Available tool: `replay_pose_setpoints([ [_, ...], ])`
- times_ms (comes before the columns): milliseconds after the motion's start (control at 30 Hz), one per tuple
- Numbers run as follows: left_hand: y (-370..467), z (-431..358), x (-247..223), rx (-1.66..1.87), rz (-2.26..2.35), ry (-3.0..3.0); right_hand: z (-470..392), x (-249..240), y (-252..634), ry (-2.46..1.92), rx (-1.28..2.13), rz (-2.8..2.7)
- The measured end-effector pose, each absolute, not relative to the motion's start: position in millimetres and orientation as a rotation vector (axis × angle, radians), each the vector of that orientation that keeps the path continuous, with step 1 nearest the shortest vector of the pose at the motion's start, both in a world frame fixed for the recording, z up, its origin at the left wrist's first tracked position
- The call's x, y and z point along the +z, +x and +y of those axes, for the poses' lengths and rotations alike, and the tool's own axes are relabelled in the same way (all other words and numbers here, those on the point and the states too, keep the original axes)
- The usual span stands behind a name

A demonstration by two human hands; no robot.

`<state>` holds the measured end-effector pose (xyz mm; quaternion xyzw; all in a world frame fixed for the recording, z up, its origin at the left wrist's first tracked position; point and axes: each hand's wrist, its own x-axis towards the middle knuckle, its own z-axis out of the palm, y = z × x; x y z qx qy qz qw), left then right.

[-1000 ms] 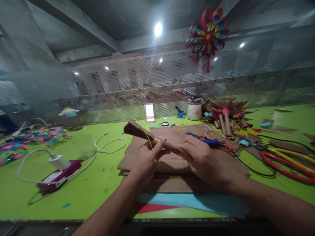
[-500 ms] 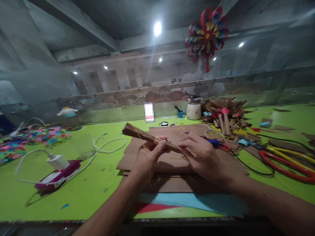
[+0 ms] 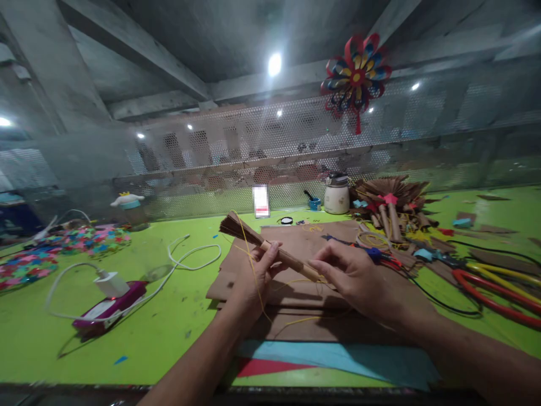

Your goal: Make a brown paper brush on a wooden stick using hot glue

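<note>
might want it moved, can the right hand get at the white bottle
Probably yes, with a forward stretch: only low things like brown paper lie between the right hand and the bottle.

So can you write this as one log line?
left grip: holding brown paper bundle | right grip: by bundle's narrow end, contact unclear | yellow string: across left grip | brown sheets: below both
</note>
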<state>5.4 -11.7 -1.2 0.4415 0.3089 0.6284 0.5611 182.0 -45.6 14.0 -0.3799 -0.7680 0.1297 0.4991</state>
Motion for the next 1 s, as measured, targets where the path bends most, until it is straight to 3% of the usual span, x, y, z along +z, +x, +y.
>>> replay_pose_setpoints([
  [200, 5.2, -10.0, -4.7, 1.444, 0.706, 1.024, -47.8, 20.5, 181.5, -1.011, 0.471, -1.801],
  [400, 5.4, -11.1, -0.9, 1.428, 0.713, 1.013, -34.6, 13.9, 187.5, -0.954, 0.325, -1.762],
  [700, 3.8, -9.9, 0.0, 1.435, 0.699, 1.004, -44.4, 17.9, 185.6, -0.865, 0.500, -1.824],
  [1000, 5.7, -15.9, 4.4, 1.367, 0.614, 1.054, -27.3, 7.3, 192.7, -0.966, 0.078, -1.737],
])
